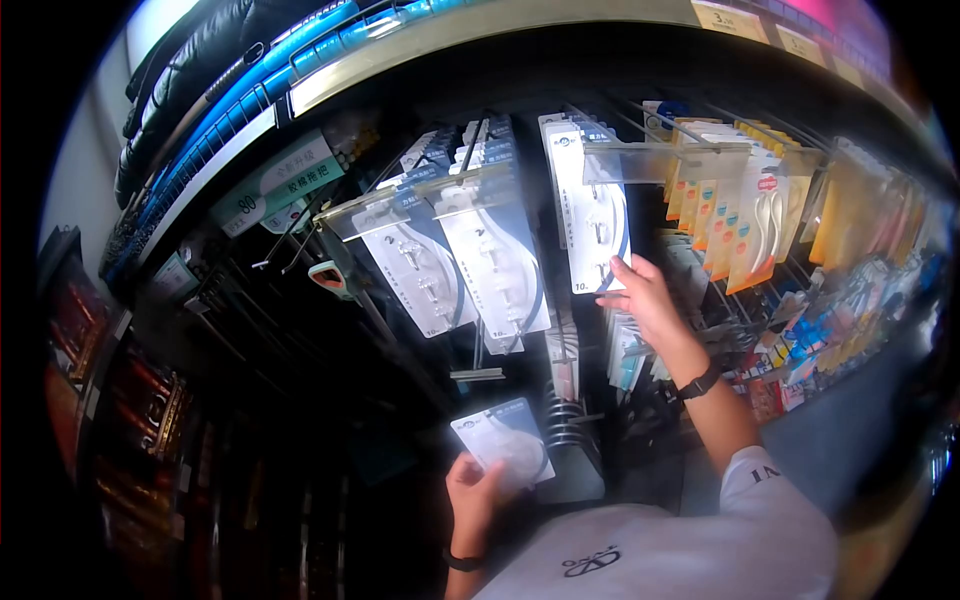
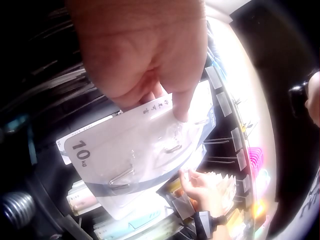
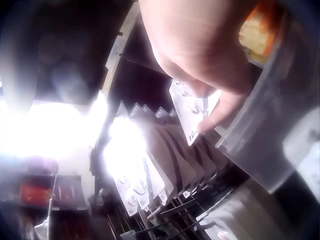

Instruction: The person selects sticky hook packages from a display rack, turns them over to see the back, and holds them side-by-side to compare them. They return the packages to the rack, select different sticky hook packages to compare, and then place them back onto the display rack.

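Observation:
My left hand (image 1: pixel 475 492) grips a white and blue carded hook pack (image 1: pixel 505 440) low in front of my body. The left wrist view shows clear hooks on this pack (image 2: pixel 135 150) and "10 kg" printed near one end, with the thumb on its face. Higher up, my right hand (image 1: pixel 643 300) pinches the lower edge of a similar hook pack (image 1: pixel 592 225), which hangs upright at a peg on the rack. In the right wrist view the thumb lies against that pack (image 3: pixel 190 112), and the hand hides its upper part.
Two rows of the same hook packs (image 1: pixel 495 260) hang to the left. Spoon packs (image 1: pixel 765 225) hang to the right, behind clear label holders (image 1: pixel 690 160). A shelf edge (image 1: pixel 420 45) runs above, and a green sign (image 1: pixel 275 190) stands at the left. Metal pegs (image 1: pixel 478 374) stick out below.

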### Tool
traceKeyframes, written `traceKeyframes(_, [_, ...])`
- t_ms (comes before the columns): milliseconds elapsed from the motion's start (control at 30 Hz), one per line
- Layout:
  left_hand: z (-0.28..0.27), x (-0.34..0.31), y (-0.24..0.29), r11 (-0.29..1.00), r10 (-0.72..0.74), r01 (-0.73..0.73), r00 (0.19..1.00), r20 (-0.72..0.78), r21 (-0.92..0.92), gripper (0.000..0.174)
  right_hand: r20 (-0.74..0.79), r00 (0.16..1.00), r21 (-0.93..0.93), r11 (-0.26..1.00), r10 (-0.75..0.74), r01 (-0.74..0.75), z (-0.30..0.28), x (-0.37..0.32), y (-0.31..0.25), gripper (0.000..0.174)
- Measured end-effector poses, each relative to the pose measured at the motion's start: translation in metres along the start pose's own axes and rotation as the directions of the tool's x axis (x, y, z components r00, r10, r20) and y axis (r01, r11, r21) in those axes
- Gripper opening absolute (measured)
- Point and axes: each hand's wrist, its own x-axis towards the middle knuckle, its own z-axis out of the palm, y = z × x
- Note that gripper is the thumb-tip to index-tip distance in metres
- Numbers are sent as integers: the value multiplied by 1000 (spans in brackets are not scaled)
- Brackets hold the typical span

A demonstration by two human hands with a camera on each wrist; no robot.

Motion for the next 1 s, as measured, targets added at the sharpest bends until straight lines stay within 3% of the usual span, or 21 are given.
traceKeyframes(233, [-4, -5, 6, 1000, -29, 29, 1000, -3, -8, 14, 4, 997, -14, 997, 79, -78, -9, 22, 3, 39])
traceKeyframes(500, [2, 0, 1, 998, -45, 48, 998, 45, -50, 15, -130, 980, -187, 974, -151, 126, -24, -33, 22, 49])
traceKeyframes(567, [8, 3, 1, 997, -63, 66, 995, 78, -39, 15, 1, 981, -200, 961, -196, 192, -21, -62, 17, 43])
traceKeyframes(633, [15, 8, 1, 997, -74, 76, 992, 101, -12, 15, 144, 982, -137, 980, -123, 143, -21, -91, 12, 33])
traceKeyframes(733, [29, 17, -1, 998, -58, 54, 990, 127, 33, 16, 283, 952, -318, 925, -115, 206, -16, -130, 2, 19])
traceKeyframes(833, [53, 25, 3, 998, -53, 48, 988, 148, 35, 19, 405, 910, -439, 854, -89, 279, -16, -153, 0, 24])
traceKeyframes(867, [62, 27, 4, 999, -48, 45, 987, 151, 22, 22, 410, 903, -394, 868, -127, 301, -15, -158, 9, 32])
traceKeyframes(900, [72, 29, 7, 999, -20, 15, 988, 152, 33, 23, 415, 908, -419, 873, -61, 251, -15, -163, 11, 43])
traceKeyframes(1000, [104, 32, 14, 997, -14, 23, 991, 131, -68, 26, 447, 882, -480, 792, -150, 378, -18, -174, 24, 57])
